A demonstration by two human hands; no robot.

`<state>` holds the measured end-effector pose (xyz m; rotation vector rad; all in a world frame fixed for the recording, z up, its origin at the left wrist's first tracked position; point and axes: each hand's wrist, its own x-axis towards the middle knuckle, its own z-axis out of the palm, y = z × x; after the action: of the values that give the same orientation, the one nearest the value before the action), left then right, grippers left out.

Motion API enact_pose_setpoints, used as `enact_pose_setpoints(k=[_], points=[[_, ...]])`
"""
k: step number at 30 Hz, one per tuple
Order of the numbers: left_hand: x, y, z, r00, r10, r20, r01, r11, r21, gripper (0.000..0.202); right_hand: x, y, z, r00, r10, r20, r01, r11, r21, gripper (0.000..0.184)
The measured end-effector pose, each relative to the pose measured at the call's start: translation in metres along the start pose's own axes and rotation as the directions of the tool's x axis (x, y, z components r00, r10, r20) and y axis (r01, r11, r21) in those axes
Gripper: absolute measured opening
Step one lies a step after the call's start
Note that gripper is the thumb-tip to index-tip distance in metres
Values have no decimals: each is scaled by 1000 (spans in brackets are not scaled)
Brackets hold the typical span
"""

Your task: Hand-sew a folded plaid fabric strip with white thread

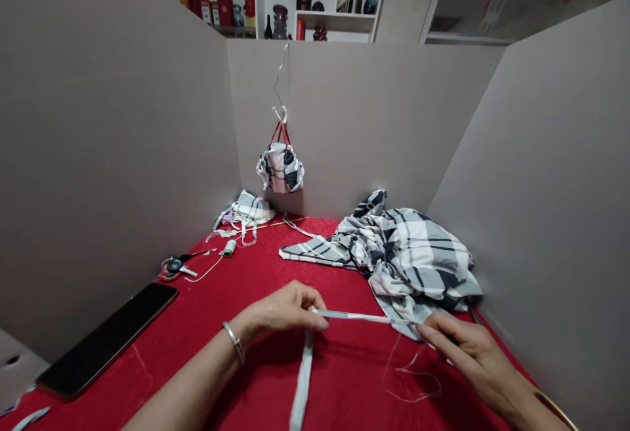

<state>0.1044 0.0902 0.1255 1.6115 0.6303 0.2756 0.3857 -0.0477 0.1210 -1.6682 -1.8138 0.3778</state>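
Note:
A narrow fabric strip (352, 316), white and grey, is stretched level between my two hands above the red cloth. My left hand (290, 306) pinches it between thumb and fingers, and its loose end hangs down toward the front edge of the view. At the other side my right hand (455, 342) is closed on the strip with thumb and forefinger. Whether a needle is in those fingers I cannot tell. Thin white thread (416, 373) trails in loops below my right hand. Just behind that hand lies a heap of plaid fabric (423, 254).
Scissors (174, 266), a thread spool (230, 248) and a dark phone (111, 339) lie along the left side. A small plaid fabric bundle (253, 208) sits in the back left corner. A plaid pouch (280, 168) hangs on a hook. Grey panels (354, 123) enclose the red tabletop (256, 273).

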Motion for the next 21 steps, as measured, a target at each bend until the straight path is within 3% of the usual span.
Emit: enact_pose_setpoints(k=[4, 9, 12, 14, 16, 18, 19, 20, 21], points=[[-2, 0, -20, 997, -62, -51, 70, 983, 171, 32, -9, 30, -16, 991, 106, -87, -107, 994, -12, 40], [-17, 8, -73, 972, -99, -215, 175, 913, 368, 28, -25, 57, -32, 960, 222, -169, -228, 974, -17, 42], [-30, 11, -102, 922, -149, -357, 327, 793, 514, 24, -31, 58, -34, 952, 274, -140, -276, 961, 8, 43], [-37, 11, -108, 882, -192, -431, 440, 663, 605, 17, -31, 53, -33, 953, 287, -93, -285, 958, 41, 44], [-38, 11, -98, 852, -193, -487, 507, 534, 676, 22, -29, 44, -30, 960, 277, -34, -275, 959, 69, 44], [-33, 15, -73, 863, -135, -487, 488, 467, 737, 36, -25, 35, -29, 969, 247, -2, -246, 966, 83, 44], [-28, 19, -56, 888, -95, -449, 440, 457, 773, 44, -23, 29, -30, 973, 232, 7, -231, 969, 82, 44], [-22, 24, -37, 942, -31, -335, 308, 483, 820, 46, -21, 24, -31, 976, 216, 10, -216, 973, 78, 44], [-13, 28, -16, 977, 57, -205, 137, 565, 814, 46, -20, 18, -32, 980, 200, 11, -201, 977, 73, 44]])
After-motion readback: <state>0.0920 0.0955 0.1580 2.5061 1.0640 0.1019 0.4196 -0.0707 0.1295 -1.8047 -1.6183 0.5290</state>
